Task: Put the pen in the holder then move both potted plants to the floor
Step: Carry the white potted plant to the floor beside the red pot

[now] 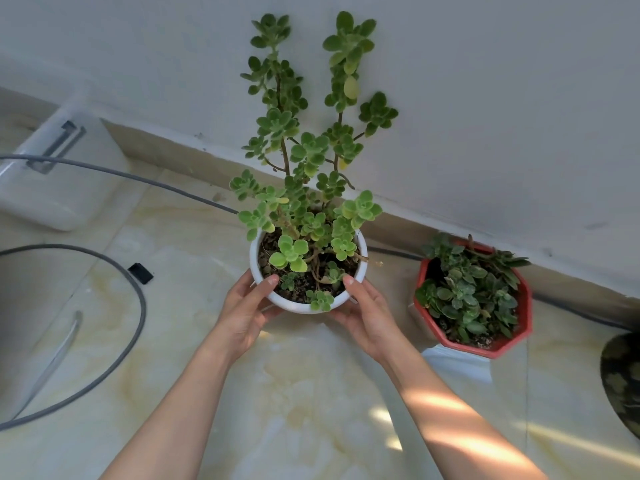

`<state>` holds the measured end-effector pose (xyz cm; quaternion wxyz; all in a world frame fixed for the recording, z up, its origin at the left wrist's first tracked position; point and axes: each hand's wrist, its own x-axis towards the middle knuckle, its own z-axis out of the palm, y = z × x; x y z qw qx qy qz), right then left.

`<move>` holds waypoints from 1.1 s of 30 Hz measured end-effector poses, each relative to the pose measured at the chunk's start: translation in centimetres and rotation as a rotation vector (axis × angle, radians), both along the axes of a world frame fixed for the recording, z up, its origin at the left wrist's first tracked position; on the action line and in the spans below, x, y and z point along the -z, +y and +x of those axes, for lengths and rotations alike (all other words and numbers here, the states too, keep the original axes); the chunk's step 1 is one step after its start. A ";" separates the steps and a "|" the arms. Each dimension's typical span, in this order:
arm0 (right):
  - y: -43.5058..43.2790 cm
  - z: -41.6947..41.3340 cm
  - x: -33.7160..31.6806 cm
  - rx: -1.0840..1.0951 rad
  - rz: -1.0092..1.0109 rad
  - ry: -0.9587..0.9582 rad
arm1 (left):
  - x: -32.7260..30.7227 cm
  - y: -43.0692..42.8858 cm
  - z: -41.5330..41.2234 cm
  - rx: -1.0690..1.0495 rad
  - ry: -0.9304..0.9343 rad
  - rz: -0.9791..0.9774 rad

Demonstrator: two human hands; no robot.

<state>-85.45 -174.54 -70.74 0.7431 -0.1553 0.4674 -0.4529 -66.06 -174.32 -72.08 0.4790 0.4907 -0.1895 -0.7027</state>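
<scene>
While both hands gripped a pot near the wall, the far left of the view held a white box (pixel 41 188) with a dark latch on its side, lying on the pale marbled floor (pixel 311 393). A grey cable (pixel 138 178) ran from the left edge across the box toward the plants, and a second grey cable (pixel 138 306) curved in a loop lower down, with a small black clip (pixel 140 273) just beside it.

Nearer the middle, the left hand (pixel 242 313) clasped the left side of the white round pot (pixel 298 304), thumb hooked over the rim and the other fingers wrapped under and behind the wall. The tall plant (pixel 304 150) in this pot rose upright against the white wall (pixel 485 98), its stems carrying clusters of small fuzzy green leaves. The right hand (pixel 370 317) held the pot's right side in the same way, thumb on the rim and fingers curled below. Whether the pot's base touched the floor could not be told, since the hands hid it.

Further right, well apart from the hands, the red eight-sided pot (pixel 519 306) stood on the floor beside the skirting, filled with a low, darker green plant (pixel 467 289). At the right edge a dark mottled shape (pixel 623 375) was partly cut off and too unclear to name.
</scene>
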 end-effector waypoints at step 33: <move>0.4 -0.8 -1.2 0.050 0.014 -0.035 | -1.2 0.4 -0.2 -0.038 -0.003 0.052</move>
